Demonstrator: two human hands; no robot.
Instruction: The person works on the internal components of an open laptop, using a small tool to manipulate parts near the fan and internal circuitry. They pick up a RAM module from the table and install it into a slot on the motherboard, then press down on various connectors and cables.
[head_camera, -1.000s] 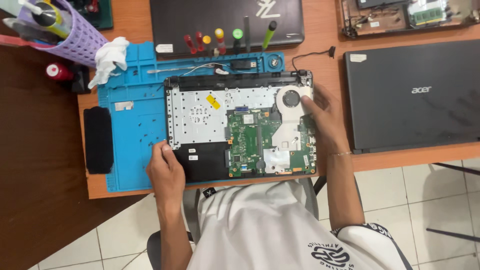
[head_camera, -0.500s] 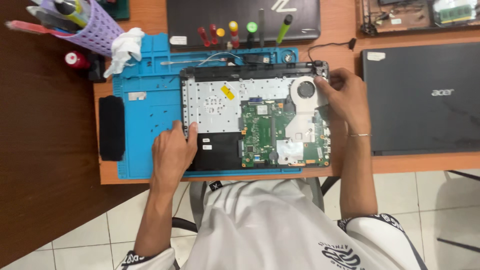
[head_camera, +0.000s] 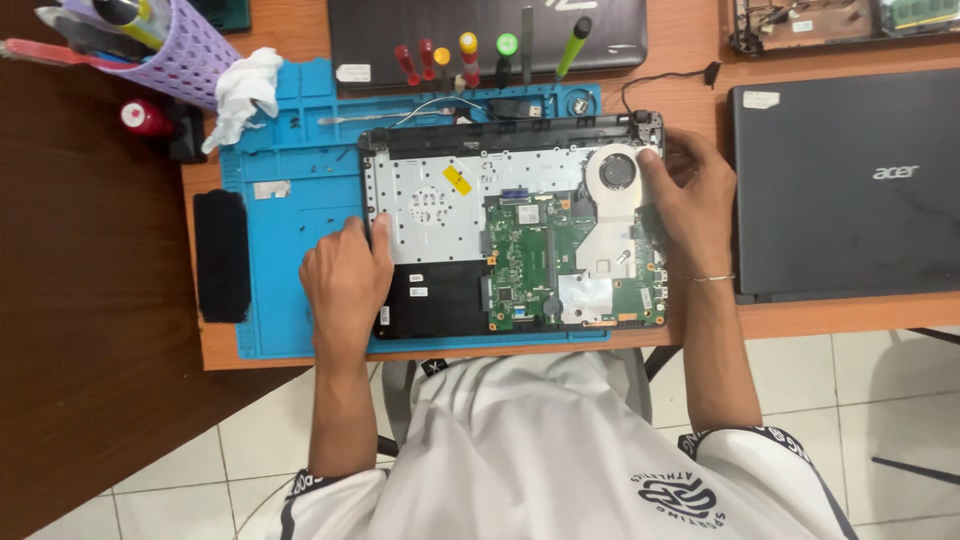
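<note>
Opened laptop chassis (head_camera: 470, 240) gripped at both side edges: left hand (head_camera: 345, 285) clasping left rim, right hand (head_camera: 690, 195) right rim. Likely rigid, light; exposed green board (head_camera: 520, 265) fragile, best avoided.

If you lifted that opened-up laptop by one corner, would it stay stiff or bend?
The opened laptop base would probably flex somewhat: its cover is off, leaving a thin shell. The exposed green circuit board and fan look fragile, so twisting seems risky. The left hand and right hand grip opposite edges, likely the steadier hold.
</note>
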